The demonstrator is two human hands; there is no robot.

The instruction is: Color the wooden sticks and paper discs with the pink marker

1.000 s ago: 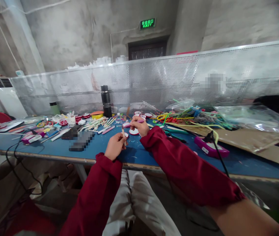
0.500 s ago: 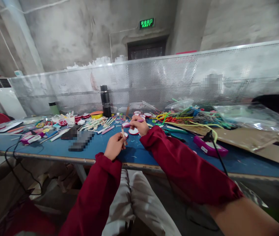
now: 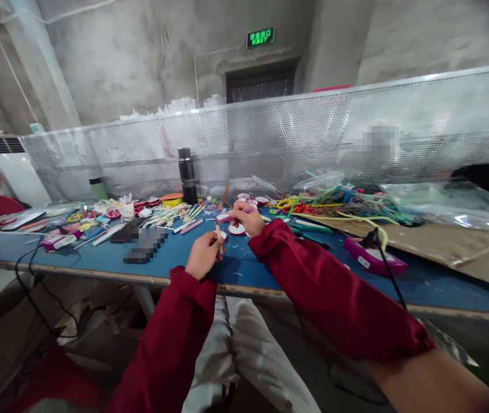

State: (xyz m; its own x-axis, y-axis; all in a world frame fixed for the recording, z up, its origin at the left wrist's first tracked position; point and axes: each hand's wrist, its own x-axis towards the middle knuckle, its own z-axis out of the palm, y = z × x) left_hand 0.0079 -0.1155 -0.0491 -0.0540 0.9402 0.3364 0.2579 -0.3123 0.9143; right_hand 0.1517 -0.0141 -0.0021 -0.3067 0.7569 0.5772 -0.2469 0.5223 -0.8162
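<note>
My left hand (image 3: pixel 205 252) is closed around a flat, pale wooden stick (image 3: pixel 217 231), which stands upright out of the fingers. Just beyond it and to the right, my right hand (image 3: pixel 248 219) pinches a pink pen (image 3: pixel 224 218), its front end pointing left over the top of the stick. Whether pen and stick touch is too small to tell. On the table under my right hand lies a white disc with a red rim (image 3: pixel 237 229). Another small white and red round piece (image 3: pixel 223 235) shows partly behind my left fingers.
A black bottle (image 3: pixel 187 176) stands at the back by the perforated metal screen (image 3: pixel 262 137). Loose sticks and pens (image 3: pixel 167 215) lie left, near a dark phone (image 3: pixel 144 246). To the right are coloured pipe cleaners (image 3: pixel 348 201), cardboard (image 3: pixel 434 244) and a purple box (image 3: pixel 373 256) with a cable.
The whole view has shifted slightly, so everything appears a little further right. Both hands keep their hold on the stick and the pen, with hardly any movement between them.
</note>
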